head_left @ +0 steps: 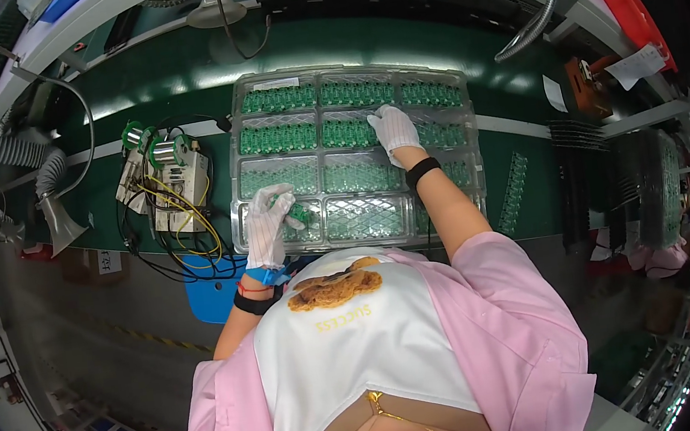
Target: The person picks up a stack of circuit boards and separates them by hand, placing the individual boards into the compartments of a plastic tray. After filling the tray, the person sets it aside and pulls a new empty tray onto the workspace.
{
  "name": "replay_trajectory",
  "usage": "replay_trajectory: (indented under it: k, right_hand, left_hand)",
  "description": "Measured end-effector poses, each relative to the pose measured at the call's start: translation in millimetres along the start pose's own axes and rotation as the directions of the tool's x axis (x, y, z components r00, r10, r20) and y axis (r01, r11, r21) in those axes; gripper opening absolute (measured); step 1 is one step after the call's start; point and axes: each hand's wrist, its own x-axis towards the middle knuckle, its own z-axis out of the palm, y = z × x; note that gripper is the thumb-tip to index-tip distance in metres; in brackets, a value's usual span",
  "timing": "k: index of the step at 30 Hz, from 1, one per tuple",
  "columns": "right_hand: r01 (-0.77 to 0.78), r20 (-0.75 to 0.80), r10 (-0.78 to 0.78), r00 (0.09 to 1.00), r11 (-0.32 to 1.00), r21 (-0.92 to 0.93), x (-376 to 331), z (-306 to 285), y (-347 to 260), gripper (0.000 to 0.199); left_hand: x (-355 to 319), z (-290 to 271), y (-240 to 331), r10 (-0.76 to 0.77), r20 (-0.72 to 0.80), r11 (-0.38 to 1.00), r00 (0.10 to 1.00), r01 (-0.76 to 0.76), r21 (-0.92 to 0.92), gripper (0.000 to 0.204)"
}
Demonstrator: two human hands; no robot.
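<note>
hands [265, 232] [395, 132] over tray [344, 69], l w/ pcb [301, 214]

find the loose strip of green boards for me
In the head view, the green board strip lies right of center on the green bench, between the clear compartment tray on its left and the black racks on its right.

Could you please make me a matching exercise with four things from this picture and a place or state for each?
1. Left hand
2. Right hand
3. Compartmented tray
4. Wire spools

A. Filled with rows of green boards
B. Left of the tray, apart from it
C. Over the tray's second row from the far edge
D. Holding a small green board

Pairs: 1-D, 2-C, 3-A, 4-B
</note>
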Motion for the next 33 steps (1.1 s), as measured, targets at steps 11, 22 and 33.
replay_trajectory:
  k: [11, 22, 33]
  right_hand:
    - [-0.112, 0.194, -0.384, 0.903, 0.225, 0.968, -115, -30, -74, 0.043]
    - [-0.030, -0.165, 0.062, 0.984, 0.982, 0.188, -5, -4, 33, 0.023]
    - [-0.205, -0.295, 0.220, 0.930, 0.975, 0.080, -61, -71, 74, 0.028]
  left_hand:
    - [33, 51, -1, 0.017, 0.256, 0.997, 0.967, 0.004, -0.082, 0.041]
    - [18, 32, 13, 0.043, 0.087, 0.999, 0.995, -0.041, -0.030, 0.075]
    - [-1, -6, 12, 0.139, -0.005, 0.989, 0.990, -0.139, -0.047, 0.053]
